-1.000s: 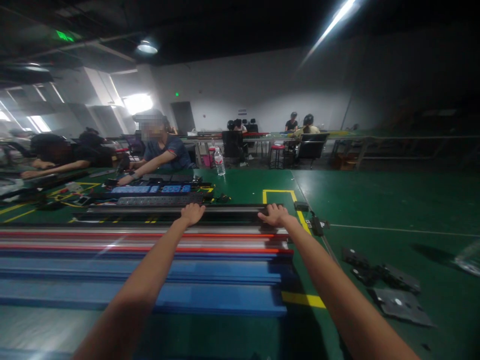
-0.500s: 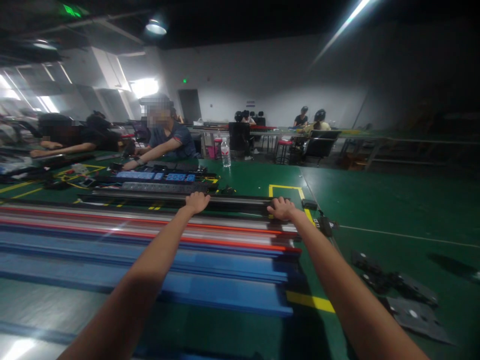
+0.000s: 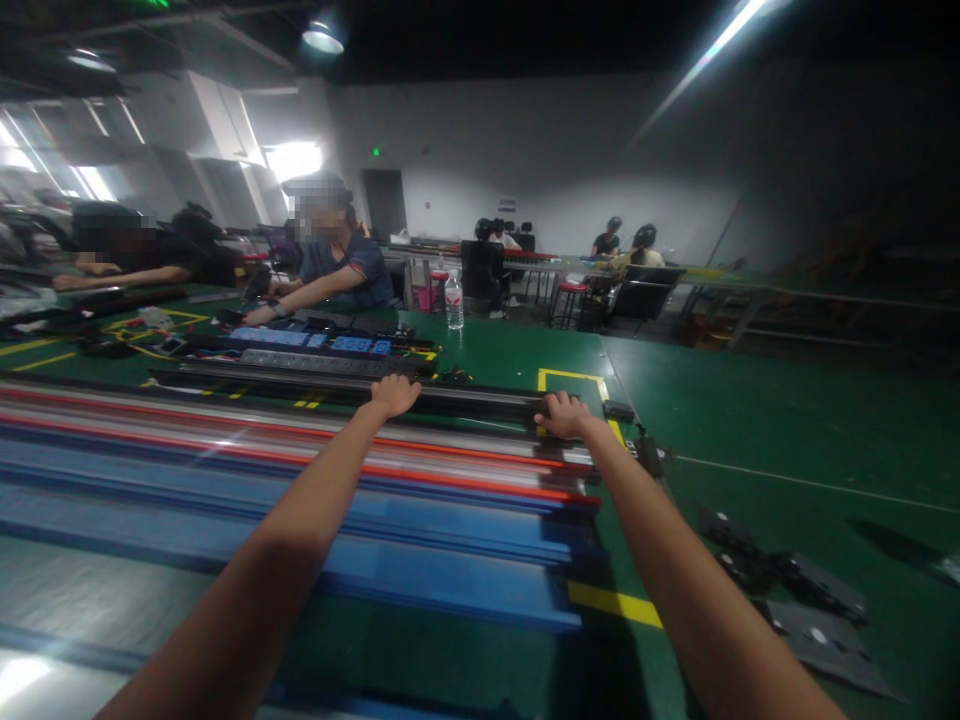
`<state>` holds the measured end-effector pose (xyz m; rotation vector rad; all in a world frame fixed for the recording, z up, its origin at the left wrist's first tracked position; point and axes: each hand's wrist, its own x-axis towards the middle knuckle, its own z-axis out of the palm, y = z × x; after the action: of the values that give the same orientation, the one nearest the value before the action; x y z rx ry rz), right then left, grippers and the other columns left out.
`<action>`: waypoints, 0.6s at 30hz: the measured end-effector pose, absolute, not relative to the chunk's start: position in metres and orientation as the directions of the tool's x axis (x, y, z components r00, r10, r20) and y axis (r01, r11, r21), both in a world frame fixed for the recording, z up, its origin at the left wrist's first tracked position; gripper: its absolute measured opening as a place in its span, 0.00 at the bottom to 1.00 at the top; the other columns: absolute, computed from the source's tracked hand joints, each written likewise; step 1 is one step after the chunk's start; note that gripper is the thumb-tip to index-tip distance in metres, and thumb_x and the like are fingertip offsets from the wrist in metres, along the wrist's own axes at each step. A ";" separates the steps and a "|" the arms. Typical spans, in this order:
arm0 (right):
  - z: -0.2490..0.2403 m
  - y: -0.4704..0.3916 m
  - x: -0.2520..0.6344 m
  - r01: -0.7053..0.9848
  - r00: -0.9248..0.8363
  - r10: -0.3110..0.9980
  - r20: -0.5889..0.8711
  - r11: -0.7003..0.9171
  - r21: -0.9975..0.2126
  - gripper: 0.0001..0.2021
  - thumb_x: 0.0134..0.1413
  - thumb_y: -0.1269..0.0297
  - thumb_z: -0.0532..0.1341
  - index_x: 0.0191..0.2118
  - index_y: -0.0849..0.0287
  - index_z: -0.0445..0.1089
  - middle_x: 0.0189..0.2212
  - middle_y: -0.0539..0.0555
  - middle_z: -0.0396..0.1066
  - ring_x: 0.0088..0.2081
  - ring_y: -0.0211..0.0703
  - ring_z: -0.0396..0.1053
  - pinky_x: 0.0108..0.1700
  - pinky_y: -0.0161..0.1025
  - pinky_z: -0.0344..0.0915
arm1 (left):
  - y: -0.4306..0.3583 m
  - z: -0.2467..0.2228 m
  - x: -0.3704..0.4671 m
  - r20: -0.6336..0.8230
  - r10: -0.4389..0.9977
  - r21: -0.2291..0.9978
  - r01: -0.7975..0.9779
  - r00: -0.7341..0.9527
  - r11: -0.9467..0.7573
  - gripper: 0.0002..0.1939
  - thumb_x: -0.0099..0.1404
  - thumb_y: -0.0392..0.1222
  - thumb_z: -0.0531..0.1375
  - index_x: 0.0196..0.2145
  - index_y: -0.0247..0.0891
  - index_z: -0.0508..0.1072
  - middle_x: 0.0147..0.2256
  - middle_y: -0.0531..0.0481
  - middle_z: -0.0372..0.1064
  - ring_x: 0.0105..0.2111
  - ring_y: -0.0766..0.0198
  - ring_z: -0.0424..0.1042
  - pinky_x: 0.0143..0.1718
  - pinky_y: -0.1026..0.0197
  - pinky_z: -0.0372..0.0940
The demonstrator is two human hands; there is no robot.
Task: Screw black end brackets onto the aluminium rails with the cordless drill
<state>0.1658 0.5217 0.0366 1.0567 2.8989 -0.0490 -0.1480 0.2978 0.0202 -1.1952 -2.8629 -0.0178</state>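
Note:
A long black rail (image 3: 480,400) with a grey strip along it lies across the green table. My left hand (image 3: 395,397) has its fingers curled over the rail near the middle. Close to the rail's right end, my right hand (image 3: 564,414) grips it the same way, fingers bent over the far side. The undersides of both hands are hidden. On the near side of the rail, several red and silver bars (image 3: 480,462) lie roughly parallel to it. Nearer still are long blue bars (image 3: 457,580).
Several black plate-like parts (image 3: 817,635) lie at right, and a small black box (image 3: 619,411) sits beside the rail's right end. Behind stand a water bottle (image 3: 454,302) and a grey perforated strip (image 3: 300,364). Across the table a co-worker (image 3: 345,270) handles parts.
My view has tilted slightly, so the left ends of the rail and bars appear higher. Both hands keep their places on the rail.

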 end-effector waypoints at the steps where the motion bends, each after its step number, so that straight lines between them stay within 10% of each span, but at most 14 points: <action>1: 0.037 0.522 0.166 0.642 -0.766 0.641 -0.053 0.767 -0.003 0.22 0.65 0.56 0.62 0.60 0.57 0.65 0.60 0.59 0.64 0.57 0.55 0.67 0.57 0.59 0.66 | 0.298 0.020 -0.147 0.059 0.702 -0.004 0.703 -0.710 0.711 0.19 0.71 0.47 0.60 0.56 0.36 0.69 0.54 0.42 0.68 0.50 0.54 0.72 0.49 0.46 0.71; 18: 0.048 0.503 0.176 0.632 -0.774 0.629 0.076 0.775 0.014 0.22 0.65 0.54 0.61 0.59 0.58 0.66 0.58 0.59 0.66 0.56 0.54 0.68 0.56 0.58 0.67 | 0.283 0.033 -0.121 0.278 0.656 0.024 0.688 -0.702 0.726 0.19 0.71 0.48 0.60 0.55 0.36 0.70 0.53 0.42 0.69 0.49 0.55 0.72 0.50 0.46 0.70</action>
<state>0.1764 0.5025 0.0480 1.0744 3.0227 0.0626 -0.1209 0.2825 0.0333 -1.0626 -2.6800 -0.1837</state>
